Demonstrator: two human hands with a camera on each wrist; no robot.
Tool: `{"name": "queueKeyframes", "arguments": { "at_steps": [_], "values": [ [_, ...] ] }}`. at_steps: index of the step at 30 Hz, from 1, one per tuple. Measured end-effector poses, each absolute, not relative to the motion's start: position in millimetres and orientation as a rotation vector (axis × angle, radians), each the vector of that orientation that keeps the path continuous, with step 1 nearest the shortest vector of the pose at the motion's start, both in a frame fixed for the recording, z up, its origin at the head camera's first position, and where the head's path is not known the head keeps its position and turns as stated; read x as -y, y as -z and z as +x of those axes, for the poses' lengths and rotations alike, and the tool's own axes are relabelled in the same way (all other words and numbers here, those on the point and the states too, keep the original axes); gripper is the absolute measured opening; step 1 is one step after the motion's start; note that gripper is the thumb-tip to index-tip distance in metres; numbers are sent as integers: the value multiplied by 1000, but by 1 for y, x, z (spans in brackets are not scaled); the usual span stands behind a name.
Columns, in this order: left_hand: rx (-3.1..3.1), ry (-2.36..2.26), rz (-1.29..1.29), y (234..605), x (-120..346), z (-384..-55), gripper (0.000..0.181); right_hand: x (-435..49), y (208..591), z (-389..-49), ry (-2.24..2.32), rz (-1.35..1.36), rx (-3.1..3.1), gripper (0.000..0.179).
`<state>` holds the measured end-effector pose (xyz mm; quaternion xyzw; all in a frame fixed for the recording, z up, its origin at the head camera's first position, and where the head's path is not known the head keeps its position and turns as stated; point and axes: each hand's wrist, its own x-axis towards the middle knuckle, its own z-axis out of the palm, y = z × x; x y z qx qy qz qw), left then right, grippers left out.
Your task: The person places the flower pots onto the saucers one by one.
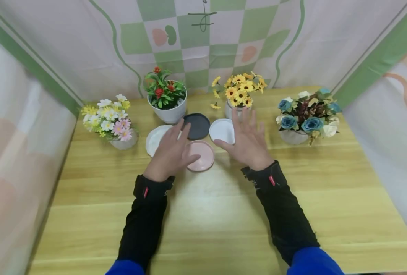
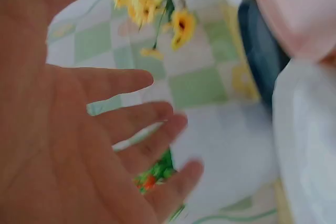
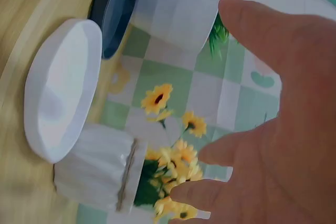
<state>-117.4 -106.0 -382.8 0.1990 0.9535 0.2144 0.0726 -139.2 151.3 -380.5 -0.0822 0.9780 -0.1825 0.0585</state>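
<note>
Black sleeves [image 1: 143, 225], blue at their upper ends, were nearest the head camera, stretched over the wooden table [image 1: 206, 229] toward the pink dish [image 1: 205, 156]. Left of that dish was the left hand [image 1: 170, 152], fingers parted, its thumb overlapping the dish in this view; contact could not be judged. Right of the pink dish and a little behind it, the right hand [image 1: 249, 145] had its fingers spread wide. The black dish [image 1: 197, 126] sat just behind the pink one, the left white dish [image 1: 155, 137] to its left, partly hidden, and the right white dish [image 1: 222, 130] behind it to the right. Farther behind the pink dish stood the red-flowered plant [image 1: 167, 97] and the yellow flowers [image 1: 239, 91]; well to its left were the white and pink flowers [image 1: 112, 120], well to its right the blue roses [image 1: 308, 118]. From the left wrist, the left hand's fingers were fanned, gripping nothing, apart from the pink dish. From the right wrist, the right hand's thumb and fingers stood apart and held nothing, well away from the pink dish.
</note>
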Motion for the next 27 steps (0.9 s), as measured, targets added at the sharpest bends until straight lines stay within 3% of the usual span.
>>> {"name": "queueKeyframes", "arguments": {
  "at_steps": [6,18,27],
  "values": [
    [-2842,-667,732,407,93,-110,104,-166,383,-146,676,-141,-2896,122],
    [-2910,-546,595,429,83,-107,114,-196,406,-191,1134,111,-2644,138],
    [-2940,-452,572,431,82,-110,112,-205,424,-238,1420,150,-2550,135]
  ]
}}
